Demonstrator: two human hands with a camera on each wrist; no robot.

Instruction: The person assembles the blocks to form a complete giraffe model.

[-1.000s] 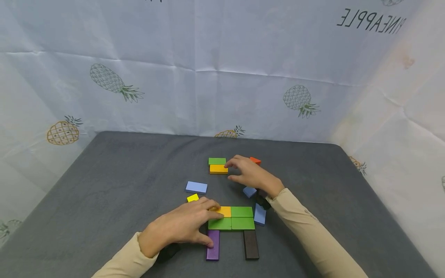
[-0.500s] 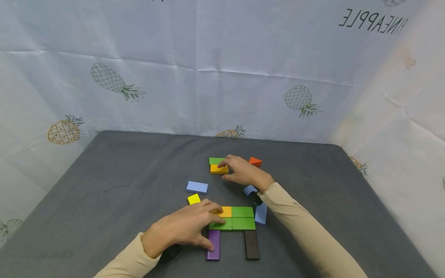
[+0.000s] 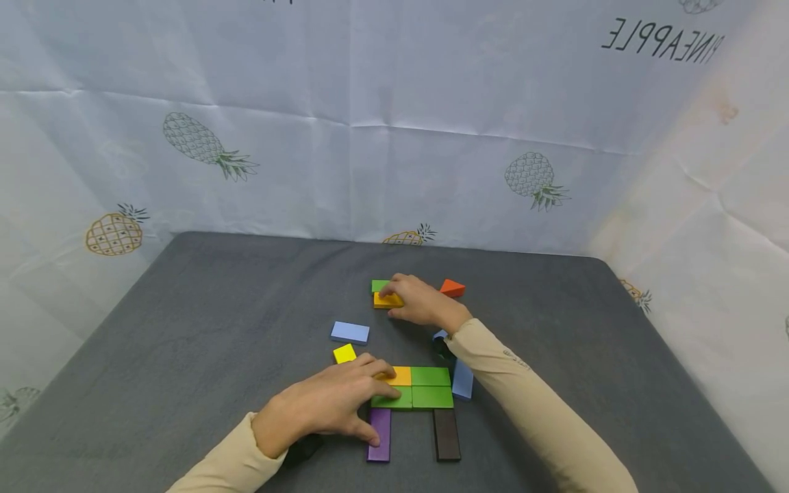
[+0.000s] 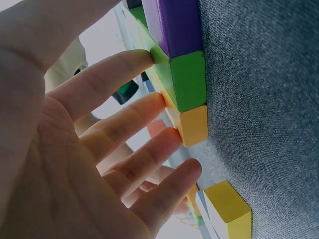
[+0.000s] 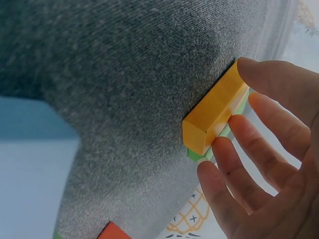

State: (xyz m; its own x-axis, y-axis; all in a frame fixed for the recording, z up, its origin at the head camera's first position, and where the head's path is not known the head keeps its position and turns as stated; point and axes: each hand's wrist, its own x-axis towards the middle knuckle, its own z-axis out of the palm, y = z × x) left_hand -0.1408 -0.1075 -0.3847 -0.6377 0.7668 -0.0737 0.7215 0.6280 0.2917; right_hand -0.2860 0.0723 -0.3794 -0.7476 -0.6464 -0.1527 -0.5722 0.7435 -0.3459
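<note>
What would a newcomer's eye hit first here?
Probably the bright cluster near the front of the grey table: green blocks and an orange one, with a purple block and a dark block jutting toward the wearer, left hand at its left end. Next, the right hand at another orange block farther back. Behind the table, pineapple-printed cloth with mirrored lettering upper right.

grey table; creased pale hanging cloth behind; pineapple prints across it; mirrored lettering upper right
</note>
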